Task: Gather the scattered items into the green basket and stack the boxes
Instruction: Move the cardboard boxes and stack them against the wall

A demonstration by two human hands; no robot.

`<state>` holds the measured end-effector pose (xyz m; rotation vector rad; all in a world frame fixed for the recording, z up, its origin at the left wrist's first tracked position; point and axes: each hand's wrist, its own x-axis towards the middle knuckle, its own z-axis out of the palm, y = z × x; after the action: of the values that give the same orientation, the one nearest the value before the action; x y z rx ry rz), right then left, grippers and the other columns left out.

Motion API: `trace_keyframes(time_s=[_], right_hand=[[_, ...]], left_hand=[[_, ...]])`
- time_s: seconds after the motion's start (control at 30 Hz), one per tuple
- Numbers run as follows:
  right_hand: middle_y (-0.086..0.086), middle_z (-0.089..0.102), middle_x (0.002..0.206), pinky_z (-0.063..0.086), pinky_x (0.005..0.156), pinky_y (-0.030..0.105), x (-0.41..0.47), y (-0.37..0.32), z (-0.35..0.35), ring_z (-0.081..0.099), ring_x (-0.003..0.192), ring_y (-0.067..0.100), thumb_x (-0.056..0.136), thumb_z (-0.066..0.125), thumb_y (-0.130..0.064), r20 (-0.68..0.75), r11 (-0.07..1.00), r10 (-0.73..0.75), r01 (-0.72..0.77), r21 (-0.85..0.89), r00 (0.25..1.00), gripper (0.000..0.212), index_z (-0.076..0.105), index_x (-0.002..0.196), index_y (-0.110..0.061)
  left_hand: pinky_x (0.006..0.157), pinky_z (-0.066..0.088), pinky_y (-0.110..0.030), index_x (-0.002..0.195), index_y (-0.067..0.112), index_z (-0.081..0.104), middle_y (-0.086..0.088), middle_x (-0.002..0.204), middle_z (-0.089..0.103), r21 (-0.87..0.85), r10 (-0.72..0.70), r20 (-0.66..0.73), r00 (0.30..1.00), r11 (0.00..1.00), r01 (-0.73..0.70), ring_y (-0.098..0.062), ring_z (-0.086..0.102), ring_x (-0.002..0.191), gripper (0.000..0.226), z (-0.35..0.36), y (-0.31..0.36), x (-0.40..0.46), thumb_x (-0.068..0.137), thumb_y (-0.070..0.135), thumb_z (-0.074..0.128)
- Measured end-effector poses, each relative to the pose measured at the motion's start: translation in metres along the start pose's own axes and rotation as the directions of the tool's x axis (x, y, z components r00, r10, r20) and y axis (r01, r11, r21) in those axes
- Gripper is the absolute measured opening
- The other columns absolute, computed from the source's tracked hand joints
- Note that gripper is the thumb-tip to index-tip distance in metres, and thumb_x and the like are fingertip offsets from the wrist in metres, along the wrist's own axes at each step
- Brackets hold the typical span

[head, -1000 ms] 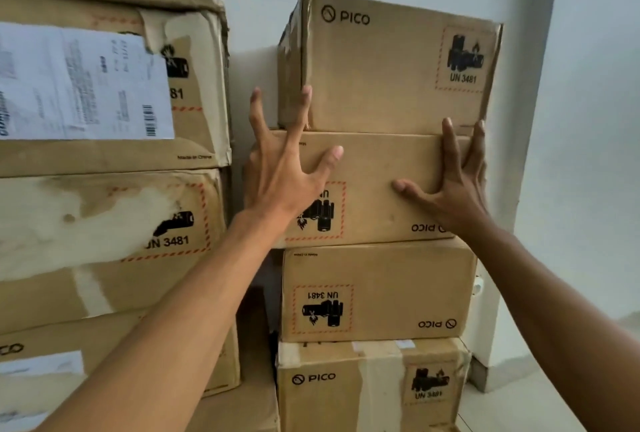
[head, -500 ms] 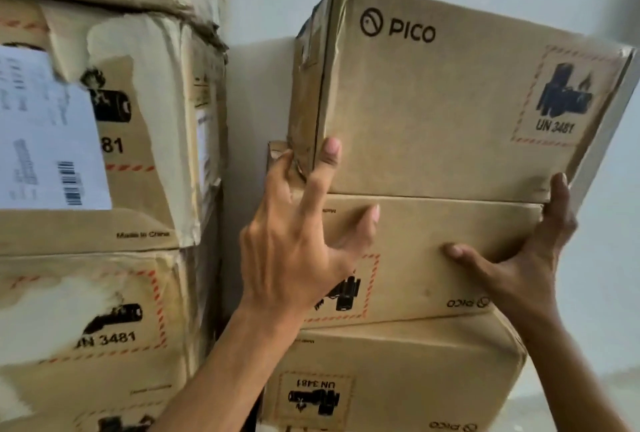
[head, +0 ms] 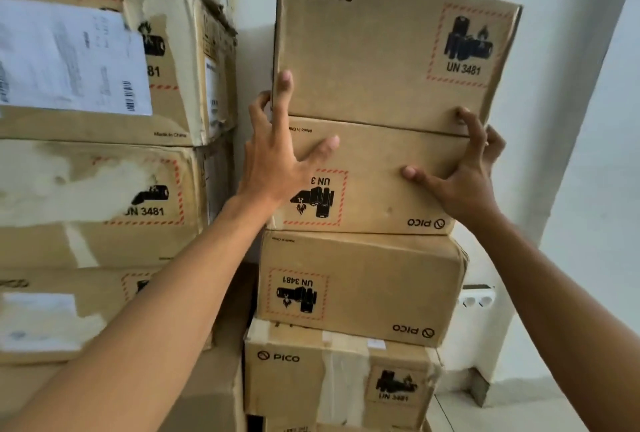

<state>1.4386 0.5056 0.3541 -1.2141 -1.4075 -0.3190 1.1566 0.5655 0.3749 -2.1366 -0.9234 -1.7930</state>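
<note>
Left hand (head: 277, 161): fingers spread and nearly straight, palm flat on the front left of the second box (head: 367, 182); index finger reaching up over the left front edge of the top box (head: 388, 51). Holding nothing, it seems to be steadying both boxes together.
Right hand (head: 464, 172): fingers bent at the right end of the seam between the two boxes, thumb lying on the second box's front. Whether it hooks under the top box or only presses the corner, I cannot tell.
Right stack: four PICO cartons in a column; the top box rests on the second box, which sits on the third box (head: 360, 286), with the bottom box (head: 339, 376) lowest.
Top box seating: its right side juts slightly past the box below, so this is probably squaring-up.
Left stack (head: 100, 168): larger worn cartons just beside the column, one bearing a white shipping label (head: 69, 61).
Wall (head: 568, 120): behind the column, backing it.
Green basket: not in view.
</note>
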Motion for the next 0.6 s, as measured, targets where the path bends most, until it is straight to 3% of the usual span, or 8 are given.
trace_keyframes(time_s=[0.07, 0.17, 0.27, 0.33, 0.43, 0.53, 0.6], right_hand=[[0.008, 0.012, 0.145, 0.036, 0.113, 0.054, 0.0, -0.002, -0.002, 0.018, 0.132, 0.018, 0.058, 0.075, -0.076, 0.051, 1.0, 0.002, -0.003, 0.007, 0.999, 0.109, 0.013, 0.143, -0.051], [0.007, 0.007, 0.151, 0.034, 0.113, 0.058, -0.003, -0.001, -0.005, 0.018, 0.14, 0.025, 0.064, 0.071, -0.076, 0.118, 1.0, 0.027, -0.027, 0.0, 0.993, 0.106, 0.005, 0.144, -0.055], [0.003, -0.004, 0.16, 0.022, 0.118, 0.058, -0.024, -0.005, -0.003, 0.004, 0.15, 0.019, 0.074, 0.073, -0.064, 0.082, 0.991, 0.113, -0.107, -0.08, 0.99, 0.103, 0.002, 0.148, -0.055], [0.003, -0.01, 0.164, 0.017, 0.119, 0.057, -0.063, -0.011, 0.003, 0.0, 0.151, 0.017, 0.081, 0.072, -0.056, -0.03, 0.975, 0.117, -0.121, -0.186, 0.993, 0.097, 0.007, 0.153, -0.049], [0.002, 0.0, 0.167, 0.009, 0.122, 0.053, -0.149, -0.015, 0.016, 0.004, 0.153, 0.022, 0.089, 0.058, -0.055, -0.098, 0.94, -0.024, -0.011, -0.34, 0.995, 0.071, 0.029, 0.153, -0.04], [0.004, 0.004, 0.167, 0.005, 0.123, 0.051, -0.214, -0.007, 0.027, 0.006, 0.154, 0.026, 0.089, 0.054, -0.058, -0.014, 0.914, -0.053, 0.043, -0.404, 0.998, 0.069, 0.033, 0.152, -0.038], [0.006, 0.006, 0.167, 0.009, 0.121, 0.056, -0.236, 0.002, 0.028, 0.007, 0.153, 0.028, 0.088, 0.054, -0.061, 0.016, 0.904, -0.006, 0.013, -0.428, 1.0, 0.074, 0.031, 0.154, -0.037]], left_hand=[[0.073, 0.047, -0.025, 0.155, 0.016, 0.014, -0.018, 0.139, 0.033, -0.003, 0.048, -0.013, 0.999, 0.999, -0.048, -0.012, 0.041, 0.118, 0.1, -0.001, -0.008, 0.002, 0.082, 0.06, 0.065], [0.072, 0.041, -0.012, 0.155, 0.021, 0.012, -0.016, 0.14, 0.034, -0.034, 0.038, -0.031, 0.999, 0.999, -0.039, -0.013, 0.043, 0.121, 0.098, 0.004, -0.015, -0.002, 0.081, 0.062, 0.062], [0.083, 0.042, -0.026, 0.154, 0.03, 0.005, -0.012, 0.143, 0.032, -0.081, -0.032, -0.026, 0.999, 0.996, 0.03, -0.013, 0.038, 0.121, 0.096, 0.007, -0.012, -0.007, 0.083, 0.063, 0.061], [0.092, 0.038, -0.029, 0.155, 0.026, 0.004, -0.009, 0.15, 0.028, -0.076, -0.028, -0.024, 0.999, 0.997, 0.027, -0.012, 0.031, 0.125, 0.097, 0.003, -0.009, -0.008, 0.084, 0.061, 0.061], [0.091, 0.037, -0.022, 0.155, 0.017, 0.006, -0.018, 0.152, 0.024, -0.037, -0.025, -0.001, 1.0, 0.999, 0.024, -0.011, 0.03, 0.124, 0.097, -0.001, -0.003, -0.009, 0.086, 0.057, 0.061], [0.091, 0.049, -0.034, 0.155, 0.017, 0.015, -0.029, 0.154, 0.015, 0.192, -0.067, -0.06, 0.996, 0.978, 0.077, -0.017, 0.041, 0.124, 0.093, 0.0, 0.005, -0.01, 0.085, 0.071, 0.045], [0.111, 0.032, -0.054, 0.154, 0.023, 0.022, -0.03, 0.156, 0.014, 0.439, 0.002, -0.106, 0.994, 0.897, 0.045, -0.033, 0.03, 0.142, 0.081, 0.006, 0.011, -0.021, 0.089, 0.07, 0.034]])
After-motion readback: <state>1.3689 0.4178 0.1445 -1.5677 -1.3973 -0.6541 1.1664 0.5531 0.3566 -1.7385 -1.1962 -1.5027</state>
